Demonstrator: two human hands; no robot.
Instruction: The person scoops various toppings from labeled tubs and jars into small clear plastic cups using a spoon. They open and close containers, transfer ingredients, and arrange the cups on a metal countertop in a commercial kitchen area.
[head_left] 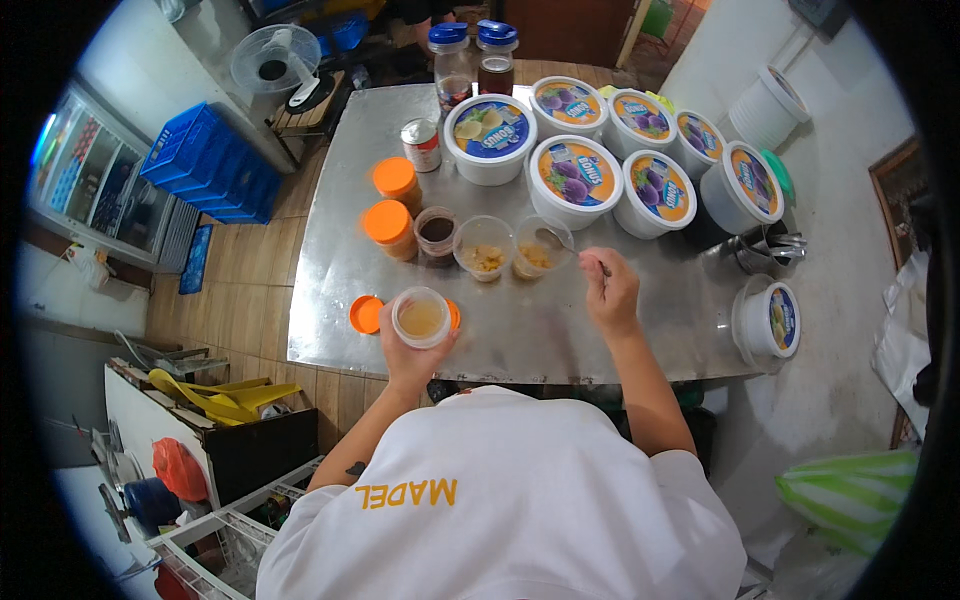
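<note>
My left hand (pixel 418 355) is wrapped round a small plastic tub (pixel 421 316) with pale brown contents, held near the table's front edge. In my right hand (pixel 612 290) is a metal spoon (pixel 556 240), its bowl end over the right one of two clear plastic cups. That right cup (pixel 534 258) and the left cup (pixel 485 262) stand side by side, each with yellowish bits at the bottom. Left of them is an uncovered jar (pixel 436 232) of dark contents. Two orange-lidded jars (pixel 388 222) stand beside it. A loose orange lid (pixel 366 314) lies left of my left hand; another is partly hidden behind that hand.
Several white lidded tubs (pixel 574 180) crowd the back right of the metal table (pixel 620 340). A can (pixel 421 143) and two blue-capped pitchers (pixel 454 70) stand at the back. Utensils fill a metal container (pixel 757 250) at right, behind a small tub (pixel 770 318).
</note>
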